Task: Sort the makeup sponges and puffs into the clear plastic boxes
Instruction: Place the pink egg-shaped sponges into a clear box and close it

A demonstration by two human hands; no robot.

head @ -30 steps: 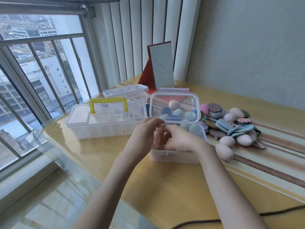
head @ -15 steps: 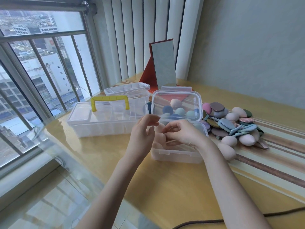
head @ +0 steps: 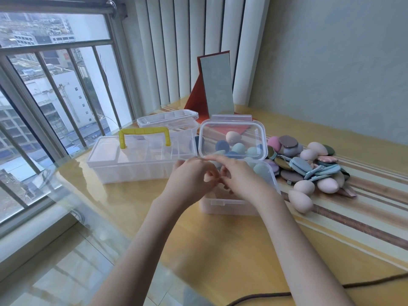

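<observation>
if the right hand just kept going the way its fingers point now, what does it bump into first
The right hand points left and slightly away, over the open clear box. First in that line is likely the left hand, whose fingertips are almost touching it; beyond lies the yellow-handled box. Depth is unclear.

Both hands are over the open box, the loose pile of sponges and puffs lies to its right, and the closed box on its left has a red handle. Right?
Not quite: the head view shows the closed box has a yellow handle, not red. The rest holds: both hands over the open box, pile to its right.
</observation>
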